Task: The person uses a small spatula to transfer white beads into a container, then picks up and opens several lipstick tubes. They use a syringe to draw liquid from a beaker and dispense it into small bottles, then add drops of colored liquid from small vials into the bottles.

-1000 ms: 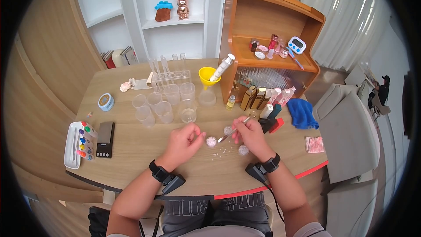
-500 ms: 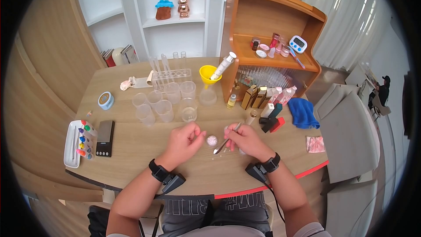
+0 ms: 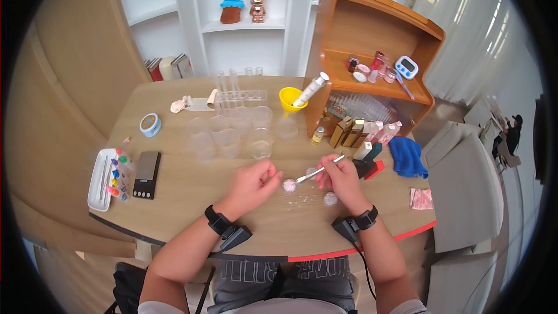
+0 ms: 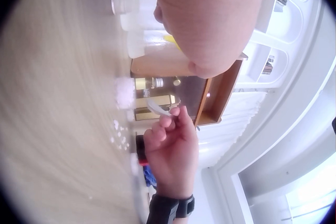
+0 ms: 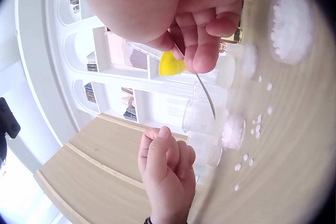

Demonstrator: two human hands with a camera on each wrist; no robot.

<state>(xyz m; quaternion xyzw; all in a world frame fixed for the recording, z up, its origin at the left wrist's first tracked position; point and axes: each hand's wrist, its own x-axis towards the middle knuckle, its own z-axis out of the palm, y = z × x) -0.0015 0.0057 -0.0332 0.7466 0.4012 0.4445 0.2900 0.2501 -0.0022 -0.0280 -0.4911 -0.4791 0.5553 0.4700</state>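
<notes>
My right hand (image 3: 343, 180) pinches a thin metal spatula (image 3: 318, 168) between thumb and fingers. The spatula's tip is at the edge of a small clear jar (image 3: 289, 185) of pale pink pellets in the head view. In the left wrist view its curved end (image 4: 156, 107) shows above the table. My left hand (image 3: 254, 185) is left of this jar, fingers loosely curled with nothing in them. Loose white pellets (image 5: 258, 129) are scattered on the wood. Two more small jars stand by the right hand: one of white pellets (image 5: 291, 27) and another (image 5: 250, 61) behind it.
Clear plastic cups (image 3: 260, 144) and a test tube rack (image 3: 247, 97) stand behind the left hand. A yellow funnel (image 3: 292, 100) holds a white tube. Boxes (image 3: 352, 132) and a blue cloth (image 3: 408, 157) are at right, a black scale (image 3: 147, 174) at left.
The spatula tip dipped low over the scattered pellets half a second ago and is now raised, back by the pink-pellet jar. My left hand keeps its pose. The head view has shifted slightly.
</notes>
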